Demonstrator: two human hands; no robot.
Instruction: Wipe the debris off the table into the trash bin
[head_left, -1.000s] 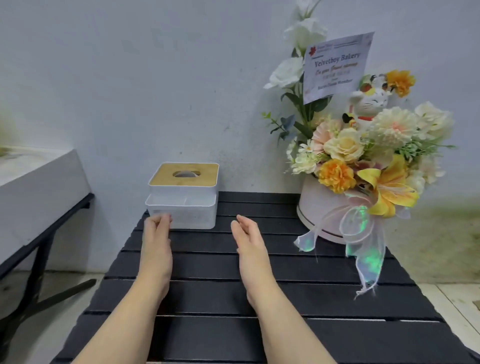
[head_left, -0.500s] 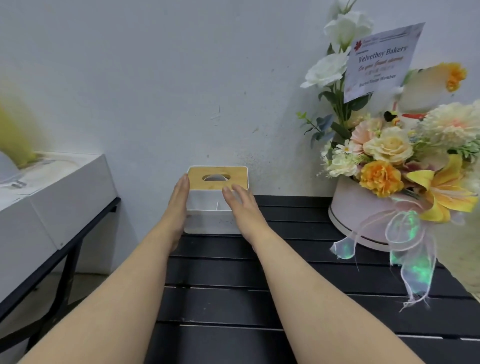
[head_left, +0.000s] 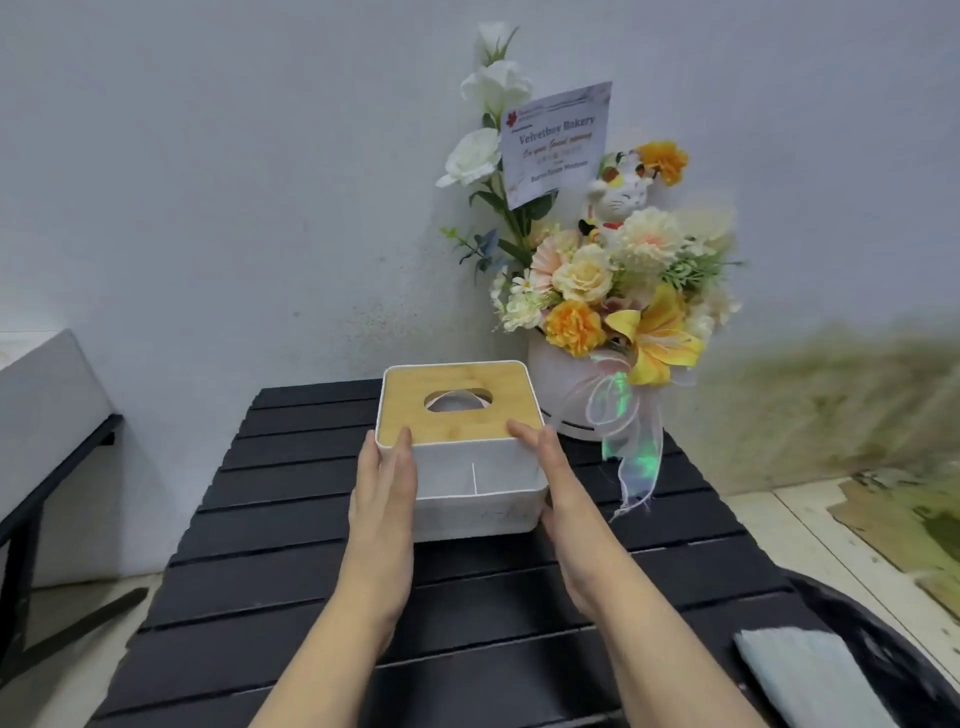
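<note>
My left hand (head_left: 384, 493) and right hand (head_left: 563, 499) press flat on 2 sides of the tissue box (head_left: 470, 470); likely light, stiff, slippery.

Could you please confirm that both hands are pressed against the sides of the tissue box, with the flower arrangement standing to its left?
Not quite: the head view shows the flower arrangement standing to the right of the tissue box, not to its left. The rest holds: the left hand and the right hand are pressed against its sides.
</note>
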